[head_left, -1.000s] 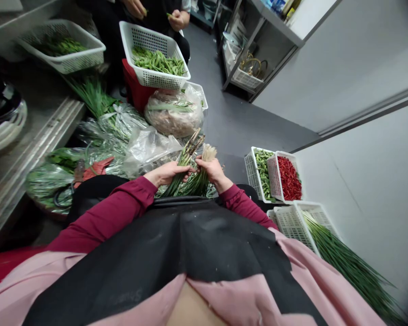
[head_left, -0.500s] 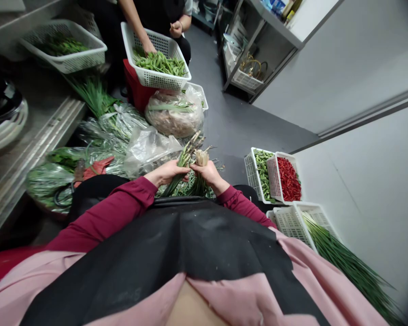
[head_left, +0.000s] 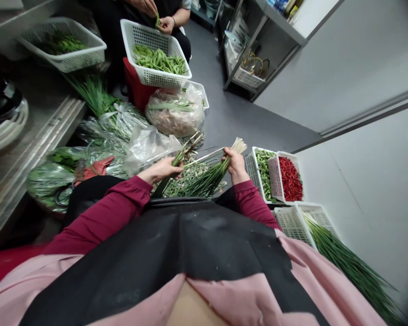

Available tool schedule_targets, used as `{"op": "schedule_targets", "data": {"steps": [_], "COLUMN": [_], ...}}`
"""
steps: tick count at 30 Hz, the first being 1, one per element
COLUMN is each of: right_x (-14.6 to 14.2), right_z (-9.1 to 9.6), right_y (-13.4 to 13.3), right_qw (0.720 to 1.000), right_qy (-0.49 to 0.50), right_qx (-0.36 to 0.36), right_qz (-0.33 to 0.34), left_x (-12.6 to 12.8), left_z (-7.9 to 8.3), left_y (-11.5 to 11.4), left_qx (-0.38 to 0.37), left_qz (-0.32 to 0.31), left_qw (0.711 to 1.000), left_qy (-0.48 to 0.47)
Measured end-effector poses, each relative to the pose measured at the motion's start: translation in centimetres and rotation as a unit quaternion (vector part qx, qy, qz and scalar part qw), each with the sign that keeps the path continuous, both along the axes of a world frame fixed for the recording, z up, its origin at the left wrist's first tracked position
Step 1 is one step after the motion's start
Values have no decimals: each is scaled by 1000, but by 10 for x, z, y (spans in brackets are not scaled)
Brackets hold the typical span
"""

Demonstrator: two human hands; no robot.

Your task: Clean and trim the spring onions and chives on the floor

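My left hand [head_left: 161, 169] is closed round a thin bunch of green chives with dirty root ends [head_left: 185, 151] that point up and away from me. My right hand [head_left: 235, 164] is closed round a second bunch of chives with pale trimmed ends [head_left: 221, 166], held out to the right, apart from the first bunch. A single thin stalk [head_left: 204, 157] stretches between the two hands. Loose chive scraps [head_left: 190, 179] lie below them, in front of my black apron.
White baskets hold green pods [head_left: 263, 168], red chillies [head_left: 289, 179] and long chives [head_left: 347, 260] at my right. Plastic bags of greens [head_left: 146, 145] lie ahead. Another person's hands [head_left: 159, 18] work over a basket of green pods [head_left: 156, 59]. A steel shelf [head_left: 248, 50] stands behind.
My right hand has drawn its pale-ended bunch away to the right, splitting it from the bunch in my left hand. The other person's hands lifted from the pod basket.
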State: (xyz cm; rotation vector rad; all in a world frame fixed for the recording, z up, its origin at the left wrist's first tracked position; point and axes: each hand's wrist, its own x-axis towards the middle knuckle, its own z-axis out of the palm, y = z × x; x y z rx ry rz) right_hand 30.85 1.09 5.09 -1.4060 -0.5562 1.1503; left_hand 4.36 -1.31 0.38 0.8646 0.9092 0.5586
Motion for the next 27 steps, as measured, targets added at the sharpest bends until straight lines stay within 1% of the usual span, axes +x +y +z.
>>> {"op": "schedule_targets", "data": {"steps": [3,4,5,6,8,9,10,11,12,14,15,17,20,23,25,27], "right_x": [14,16,17,17,11,6,0,-8,-16,-33,-42,-57,-73,-77,-73,-70], "right_z": [3,2,-1,-5,-15,-21,-27,-33,-37,-39,-38,-32,-20,-14,-14,-15], "right_y": [8,9,8,7,3,0,-4,-7,-10,-15,-17,-22,-28,-33,-34,-36], "right_qw": [999,999,999,998,989,978,967,960,958,966,971,977,978,981,983,982], "right_qy": [-15,-27,-42,-56,-85,-103,-122,-141,-159,-168,-155,-104,-33,-20,-16,-11], "right_qx": [15,12,3,-13,-59,-82,-99,-108,-107,-82,-61,-21,9,13,10,8], "right_qz": [-36,-42,-34,-6,104,161,202,218,212,181,175,187,207,195,184,188], "left_x": [-9,-12,-15,-18,-21,-22,-21,-20,-18,-13,-9,-1,8,11,10,9], "left_z": [-1,-2,-1,-1,-1,-1,-1,-1,-2,-3,-3,-4,-2,-2,-3,-6], "left_y": [5,7,8,10,12,12,12,12,12,10,9,5,-1,-2,-1,1], "left_qx": [2,5,8,11,10,7,2,-5,-12,-24,-31,-49,-82,-102,-100,-96], "left_qz": [9,21,38,58,89,95,93,85,76,56,45,18,-24,-31,-21,-24], "left_qw": [999,998,997,995,993,992,994,995,997,998,998,997,993,986,982,977], "left_qy": [40,54,66,77,84,77,65,49,31,-5,-20,-51,-87,-126,-159,-189]}}
